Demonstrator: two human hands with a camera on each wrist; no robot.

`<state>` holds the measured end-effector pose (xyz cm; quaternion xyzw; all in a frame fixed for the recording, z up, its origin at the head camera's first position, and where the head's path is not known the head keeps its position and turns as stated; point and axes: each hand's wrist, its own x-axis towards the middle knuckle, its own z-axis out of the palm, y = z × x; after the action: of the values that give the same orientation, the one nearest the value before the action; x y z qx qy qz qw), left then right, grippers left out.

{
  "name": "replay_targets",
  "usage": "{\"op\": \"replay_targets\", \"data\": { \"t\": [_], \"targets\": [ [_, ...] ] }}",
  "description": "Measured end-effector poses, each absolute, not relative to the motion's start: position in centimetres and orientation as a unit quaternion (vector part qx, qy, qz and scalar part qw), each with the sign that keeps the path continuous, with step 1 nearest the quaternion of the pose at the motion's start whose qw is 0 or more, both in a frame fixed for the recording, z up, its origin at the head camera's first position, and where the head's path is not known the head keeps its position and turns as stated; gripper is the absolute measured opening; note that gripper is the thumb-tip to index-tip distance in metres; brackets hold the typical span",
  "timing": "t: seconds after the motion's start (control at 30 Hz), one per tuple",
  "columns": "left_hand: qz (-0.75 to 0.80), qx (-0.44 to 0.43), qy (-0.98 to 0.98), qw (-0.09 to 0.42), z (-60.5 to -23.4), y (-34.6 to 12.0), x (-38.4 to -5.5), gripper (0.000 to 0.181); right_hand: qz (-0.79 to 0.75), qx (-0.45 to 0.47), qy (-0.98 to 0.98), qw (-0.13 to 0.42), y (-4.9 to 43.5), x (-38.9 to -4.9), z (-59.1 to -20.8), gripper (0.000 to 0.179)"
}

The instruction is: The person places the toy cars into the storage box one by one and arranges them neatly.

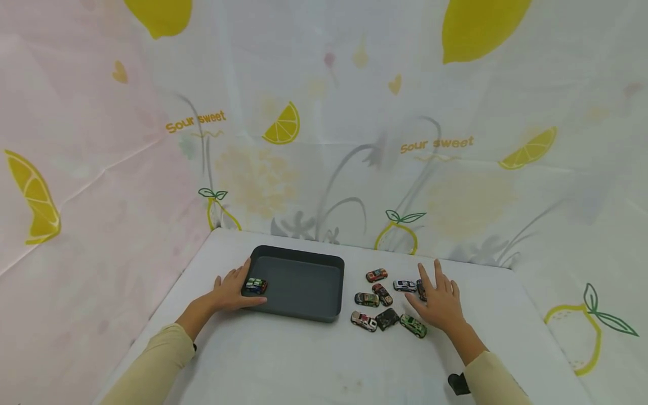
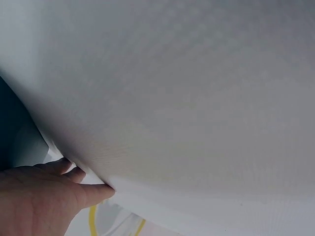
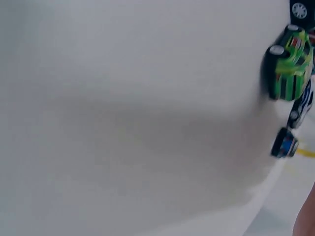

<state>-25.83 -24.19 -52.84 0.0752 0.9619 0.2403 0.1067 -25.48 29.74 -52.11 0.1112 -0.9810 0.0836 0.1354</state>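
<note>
My left hand [image 1: 232, 289] rests at the left side of a dark grey rectangular tray [image 1: 304, 316], thumb along the front rim and fingers by the left rim. A small toy car [image 1: 256, 286] with green, white and blue markings sits inside the tray near that hand. Fingers spread, my right hand [image 1: 442, 302] hovers at the right of a group of toy cars. It partly covers a dark blue toy car [image 1: 421, 290]. A white toy car [image 1: 404, 286] lies left of its fingertips, and a green toy car [image 1: 413, 325] lies nearer the front.
Between tray and right hand lie more toy cars: an orange-red one [image 1: 377, 275], a dark red one [image 1: 382, 294], a white-and-red one [image 1: 364, 321] and a black one [image 1: 387, 319] among them. The white table [image 1: 283, 360] meets lemon-printed cloth walls [image 1: 324, 185] behind and at both sides.
</note>
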Motion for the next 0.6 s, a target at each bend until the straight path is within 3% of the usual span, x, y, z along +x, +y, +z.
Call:
{"op": "replay_targets", "data": {
  "t": [0.23,0.6],
  "targets": [
    [0.236,0.077,0.963,0.101,-52.6,-24.2,-25.9,0.127,0.089,0.079,-0.987,0.107,32.3,-24.6,-52.2,0.087],
    [0.23,0.078,0.964,0.104,-52.1,-23.9,-25.6,0.126,0.082,0.084,-0.987,0.108,34.1,-22.8,-52.6,0.089]
  ]
}}
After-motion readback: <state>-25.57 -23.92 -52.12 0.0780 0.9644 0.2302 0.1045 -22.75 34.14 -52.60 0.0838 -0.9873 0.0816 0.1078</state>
